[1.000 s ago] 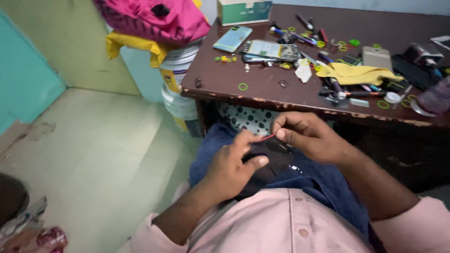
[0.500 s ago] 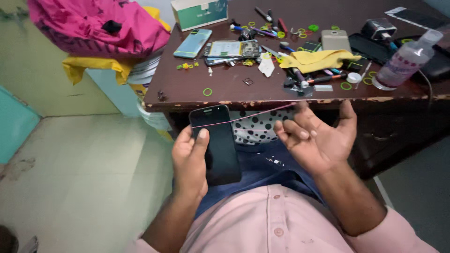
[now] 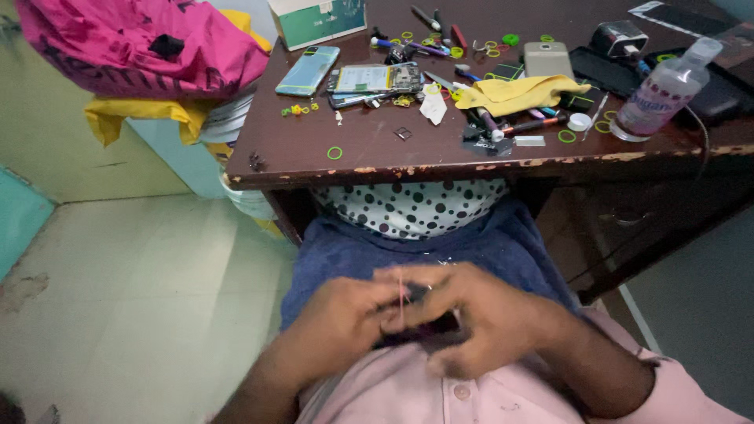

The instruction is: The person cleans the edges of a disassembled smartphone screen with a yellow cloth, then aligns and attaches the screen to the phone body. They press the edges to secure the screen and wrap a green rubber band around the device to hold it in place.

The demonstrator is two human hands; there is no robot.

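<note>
Two hands meet at the six o'clock edge of the view, low over the person's lap. The left hand [image 3: 338, 326] and the right hand [image 3: 479, 314] both curl around one dark phone [image 3: 420, 334], which lies between them just above the pink shirt [image 3: 463, 396]. The fingers of each hand are bent and closed on the phone, the left from nine o'clock, the right from three o'clock. One thin red band [image 3: 401, 294] runs upright across the phone where the fingertips meet; the blur hides which fingers pinch it. Both forearms come in from the bottom corners, and the wrists angle inward.

A blue cloth [image 3: 503, 243] covers the lap at twelve o'clock of the hands, with one spotted white cloth [image 3: 408, 208] above it.

The dark brown table [image 3: 314, 157] fills the top of the view. On it, at twelve o'clock, lie one light blue phone [image 3: 308, 71], one opened phone [image 3: 373, 80] showing its inner parts, and one grey phone [image 3: 547, 59] further toward one o'clock. One yellow cloth [image 3: 514, 93] lies beside that, and one clear bottle [image 3: 666, 88] stands at two o'clock. Small green rubber rings are scattered over the table, too many and too small for a sure count; one green ring [image 3: 335, 153] lies alone near the front edge. One teal box [image 3: 318, 20] stands at the far edge.

At ten o'clock, one pink bag [image 3: 133, 47] sits on a yellow cloth bundle [image 3: 137, 118].
</note>
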